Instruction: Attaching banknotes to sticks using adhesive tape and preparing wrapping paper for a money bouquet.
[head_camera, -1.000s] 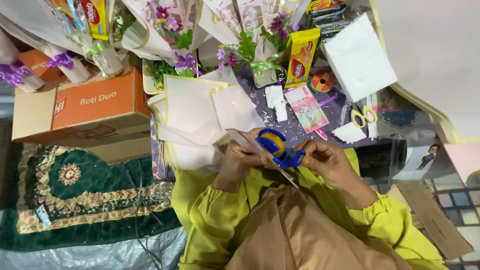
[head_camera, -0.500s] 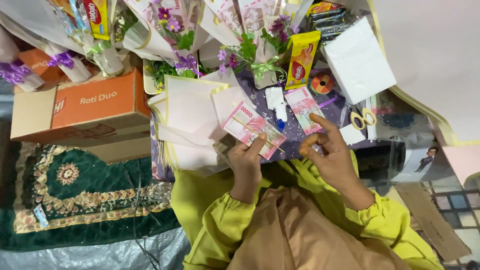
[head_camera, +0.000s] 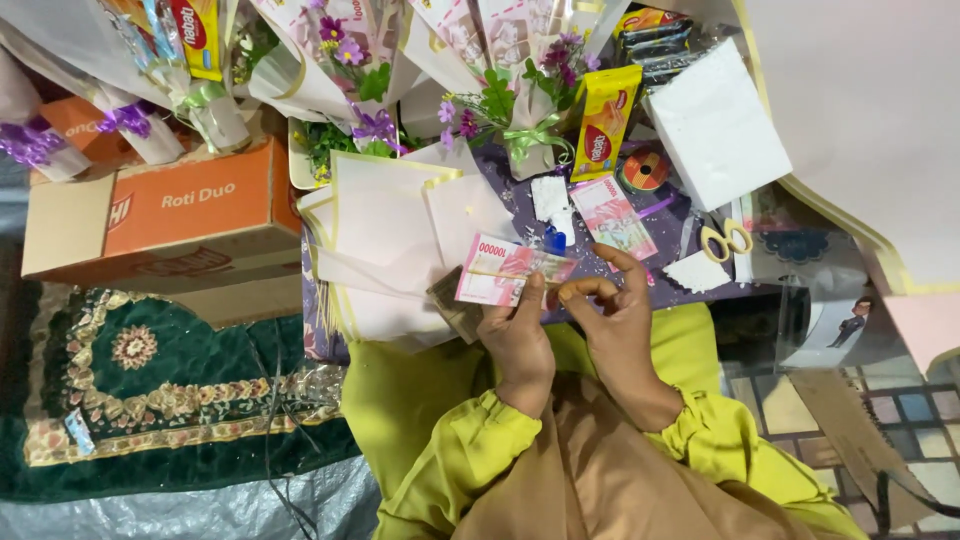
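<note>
Two hands meet just above the person's lap, at the near edge of the table (head_camera: 690, 215), which is covered with a purple cloth. The left hand (head_camera: 520, 340) holds a small bundle of pink banknotes (head_camera: 505, 272), with the thumb pressed on the top and the other fingers under it, so the notes lie flat and point to the left. The right hand (head_camera: 612, 318) is just beside the right end of the bundle; its thumb and forefinger are curled together near the corner of the notes, but I cannot tell if they really pinch it. One more pink banknote (head_camera: 612, 215) lies alone on the table beyond the hands, and a blue object (head_camera: 554, 240) is next to it. Yellow-handled scissors (head_camera: 727, 240) lie near the right edge. Pale paper sheets (head_camera: 385, 225) are stacked at the left side, beside an orange cardboard box (head_camera: 185, 215). Wrapped flower bouquets (head_camera: 520, 90) stand along the far edge.
</note>
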